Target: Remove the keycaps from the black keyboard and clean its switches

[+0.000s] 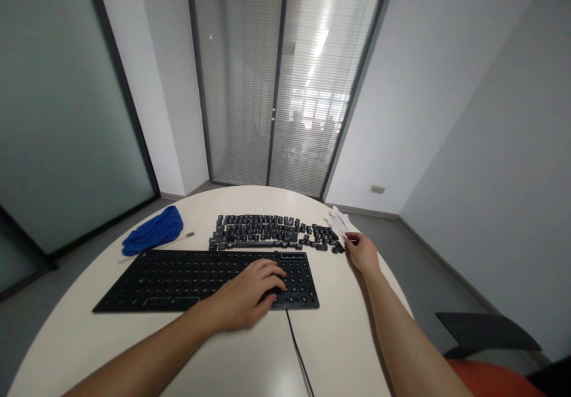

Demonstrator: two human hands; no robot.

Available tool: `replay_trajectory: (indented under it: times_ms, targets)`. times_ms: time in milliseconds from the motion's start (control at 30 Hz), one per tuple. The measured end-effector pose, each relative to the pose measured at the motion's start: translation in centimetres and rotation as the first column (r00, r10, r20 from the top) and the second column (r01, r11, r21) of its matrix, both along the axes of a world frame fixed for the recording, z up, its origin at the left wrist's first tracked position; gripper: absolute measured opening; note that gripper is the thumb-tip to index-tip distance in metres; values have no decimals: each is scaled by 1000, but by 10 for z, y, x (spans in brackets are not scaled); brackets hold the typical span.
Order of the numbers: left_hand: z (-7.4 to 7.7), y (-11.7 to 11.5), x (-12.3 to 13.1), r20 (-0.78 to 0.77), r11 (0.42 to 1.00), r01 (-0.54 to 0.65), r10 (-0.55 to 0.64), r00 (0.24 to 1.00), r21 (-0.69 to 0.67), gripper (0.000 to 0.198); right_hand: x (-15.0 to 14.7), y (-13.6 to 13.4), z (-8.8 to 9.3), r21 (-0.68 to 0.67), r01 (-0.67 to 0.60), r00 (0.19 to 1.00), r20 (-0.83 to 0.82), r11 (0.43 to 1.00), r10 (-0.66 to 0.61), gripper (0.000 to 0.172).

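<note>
A black keyboard (191,272) with its keycaps taken off lies on the white round table. My left hand (252,290) rests over its right part, fingers spread across the number pad area, holding nothing. Behind the keyboard, the loose black keycaps (263,230) are laid out in rows, with a smaller group (321,236) to the right. My right hand (360,251) is at the right edge of that group, thumb and fingers pinched together, close to a crumpled white tissue (339,219). What lies between those fingertips is too small to tell.
A blue cloth (154,230) lies at the table's left, beside a thin brush with a dark tip (190,234). The keyboard's black cable (298,349) runs toward me over the table (250,361). A chair with a dark armrest (486,331) stands at the right.
</note>
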State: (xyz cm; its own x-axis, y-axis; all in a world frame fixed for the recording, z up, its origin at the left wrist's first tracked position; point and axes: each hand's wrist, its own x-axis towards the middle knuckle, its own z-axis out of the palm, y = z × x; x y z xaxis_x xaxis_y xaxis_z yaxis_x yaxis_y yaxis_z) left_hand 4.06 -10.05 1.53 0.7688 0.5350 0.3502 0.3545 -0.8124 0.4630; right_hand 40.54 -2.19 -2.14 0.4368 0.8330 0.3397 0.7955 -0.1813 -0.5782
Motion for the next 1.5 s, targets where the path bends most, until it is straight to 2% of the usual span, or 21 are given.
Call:
replay_trajectory:
  times_ms: [267,400,467,567,667,733,767,867,900,933,1000,1067,1100,1167,1267,1367,1500]
  targets:
    - [6,-9,5,-65,1000,17,-18,998,-11,29,-19,-4,17,105,14,1000,-11,994,-13,36]
    - [9,-19,15,-45,999,46,-45,998,3,29,-45,-7,33,170,-95,995,19,981,93,33]
    - [8,-21,20,-44,998,59,-58,997,29,29,-68,-12,42,239,-271,963,64,932,263,30]
    - [8,-23,29,-45,996,61,-59,997,59,28,-110,-29,54,267,-501,862,75,823,501,26]
    - [5,-27,44,-45,997,49,-46,998,67,26,-144,-52,58,215,-733,660,-9,646,751,32]
    - [3,-32,57,-47,998,36,-34,998,43,25,-153,-65,56,162,-835,517,-95,526,851,41]
    - [2,-35,63,-41,999,41,-40,998,19,25,-153,-69,55,136,-857,477,-156,497,865,47]
    - [5,-44,71,20,996,85,-84,996,-7,23,-144,-73,50,89,-841,485,-313,534,816,63]
    - [8,-46,69,30,994,108,-108,994,-10,23,-141,-73,50,77,-845,478,-335,529,812,65]
    - [13,-45,64,29,992,127,-127,992,-15,23,-139,-72,50,65,-851,473,-334,521,815,65]
    - [24,-38,46,5,997,76,-76,997,-33,23,-137,-70,52,36,-874,456,-280,484,845,60]
    - [32,-19,18,-15,994,-102,101,995,-36,25,-138,-71,55,7,-901,425,-176,433,888,49]
    - [34,-6,2,-1,974,-226,226,974,-34,25,-140,-73,57,-9,-914,404,-114,405,908,43]
    - [32,22,-35,38,887,-462,462,886,2,25,-145,-77,58,-59,-932,358,7,357,934,44]
    - [16,57,-87,32,690,-709,713,701,144,31,-156,-83,59,-155,-936,300,114,316,947,72]
    - [-4,76,-128,-33,601,-770,792,609,215,39,-167,-84,59,-207,-938,258,115,277,959,85]
    - [-16,88,-161,-121,507,-842,862,492,184,41,-175,-82,64,-237,-930,271,72,280,960,78]
